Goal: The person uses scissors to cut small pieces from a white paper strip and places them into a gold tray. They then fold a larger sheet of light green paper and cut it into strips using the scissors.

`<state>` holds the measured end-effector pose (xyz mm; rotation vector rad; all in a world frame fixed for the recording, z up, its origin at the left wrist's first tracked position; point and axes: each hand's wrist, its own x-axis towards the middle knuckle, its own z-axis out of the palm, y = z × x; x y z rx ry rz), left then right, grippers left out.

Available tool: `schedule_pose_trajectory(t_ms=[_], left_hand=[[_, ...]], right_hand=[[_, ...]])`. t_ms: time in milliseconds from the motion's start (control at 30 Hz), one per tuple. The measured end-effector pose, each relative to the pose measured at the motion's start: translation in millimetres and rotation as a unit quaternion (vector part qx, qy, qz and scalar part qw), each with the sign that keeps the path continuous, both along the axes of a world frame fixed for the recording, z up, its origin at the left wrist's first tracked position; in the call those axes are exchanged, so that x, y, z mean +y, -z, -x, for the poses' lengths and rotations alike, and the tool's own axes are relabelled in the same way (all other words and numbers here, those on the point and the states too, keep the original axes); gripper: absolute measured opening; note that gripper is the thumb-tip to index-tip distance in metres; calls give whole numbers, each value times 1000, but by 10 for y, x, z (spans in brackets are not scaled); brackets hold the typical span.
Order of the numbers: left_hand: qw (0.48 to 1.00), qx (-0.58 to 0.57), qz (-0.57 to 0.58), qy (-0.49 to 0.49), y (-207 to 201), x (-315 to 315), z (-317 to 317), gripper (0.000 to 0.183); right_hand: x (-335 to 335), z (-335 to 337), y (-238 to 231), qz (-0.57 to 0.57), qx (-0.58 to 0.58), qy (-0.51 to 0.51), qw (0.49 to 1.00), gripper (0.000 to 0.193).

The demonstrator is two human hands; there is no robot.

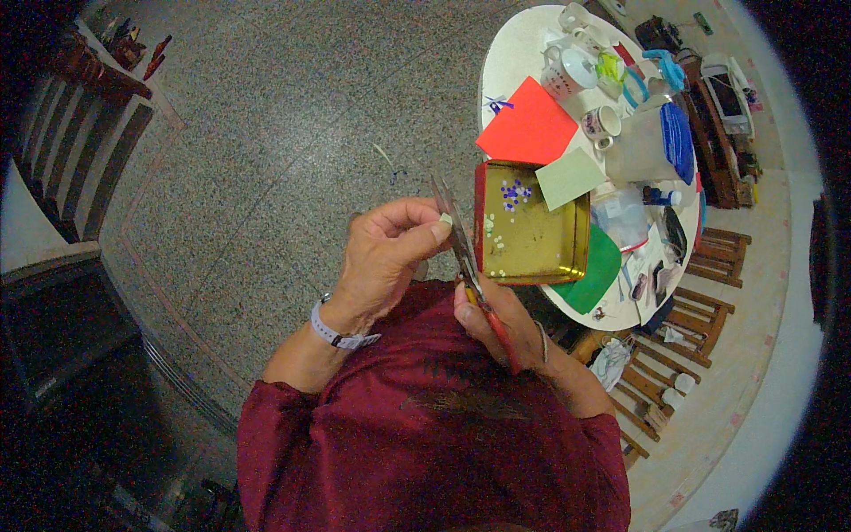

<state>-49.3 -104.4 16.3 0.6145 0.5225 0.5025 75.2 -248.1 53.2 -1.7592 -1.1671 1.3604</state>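
Pale paper [445, 219] sits pinched in the left grip [381, 255], just left of the scissors [464, 251], which the right grip [507, 321] clasps. Beyond, to the right, a tin [536, 244] carries purple and pale bits [512, 192]; farther right spreads the bench [510, 53].

Scissors [468, 257] are hovering left of the tin [536, 253]; dots [515, 192] are lying inside it; a mug [599, 122] is standing beyond it, rightward.

1 head-worn fisheye faces down, seemingly near the hands [377, 257] [516, 312].
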Motion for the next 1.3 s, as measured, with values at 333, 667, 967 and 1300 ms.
schedule_pose_trajectory(t_ms=[333, 667, 967, 1300], left_hand=[[1000, -10, 14, -6, 48, 17, -4, 8], [999, -15, 33, -14, 47, 37, -23, 10], [1000, 22, -8, -2, 43, 29, -39, 10], [998, 21, -50, 17, 27, 90, -33, 11]], right_hand=[[19, -21, 0, -2, 3, -6, 1000, 25], [30, -35, 21, -20, -24, -17, 999, 23], [13, -62, 57, 11, 0, -11, 1000, 23], [14, -49, 73, -31, -26, -3, 999, 24]])
